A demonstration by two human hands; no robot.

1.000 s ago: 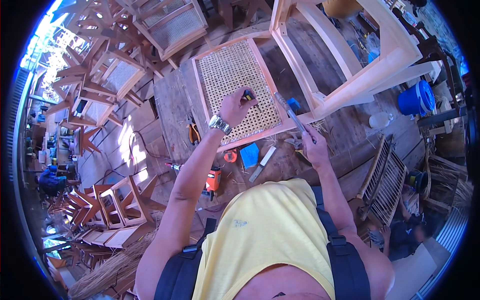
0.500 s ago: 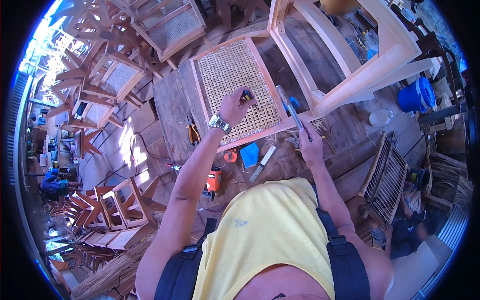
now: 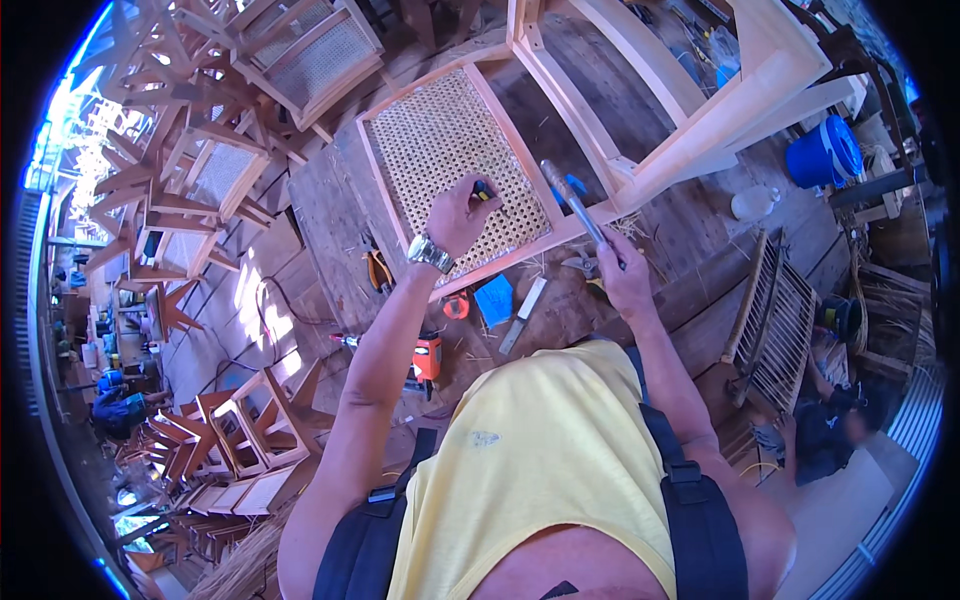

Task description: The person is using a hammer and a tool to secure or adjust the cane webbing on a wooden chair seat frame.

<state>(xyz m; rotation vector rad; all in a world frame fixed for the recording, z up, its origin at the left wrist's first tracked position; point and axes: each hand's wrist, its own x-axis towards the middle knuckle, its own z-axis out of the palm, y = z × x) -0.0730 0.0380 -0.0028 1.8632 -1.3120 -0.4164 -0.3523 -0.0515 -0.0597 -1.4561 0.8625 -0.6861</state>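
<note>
My left hand (image 3: pixel 462 215), with a metal watch on the wrist, rests over the woven cane panel (image 3: pixel 440 125) of a pale wooden frame. Its fingers are closed around a small tool with a yellow and dark handle (image 3: pixel 481 191); the tool's lower end is hidden. In my right hand (image 3: pixel 626 275) is a silver metal rod-like tool (image 3: pixel 574 205), held by its near end. The rod slants up and left, its far end above the frame's right rail. Joined to the frame, the bare wooden legs and rails (image 3: pixel 575 95) of a chair stretch up and right.
Near the frame lie orange-handled pliers (image 3: pixel 378 270), an orange tape measure (image 3: pixel 456 305), a blue piece (image 3: pixel 493 301), a flat metal strip (image 3: pixel 523 315) and an orange power tool (image 3: pixel 427 360). A blue bucket (image 3: pixel 825 152) stands right. Chair frames crowd the left; another person (image 3: pixel 835 435) sits lower right.
The whole view has shifted slightly, moving the bench things left and up. The rod in my right hand has tilted a little further left. My left hand keeps its grip over the cane.
</note>
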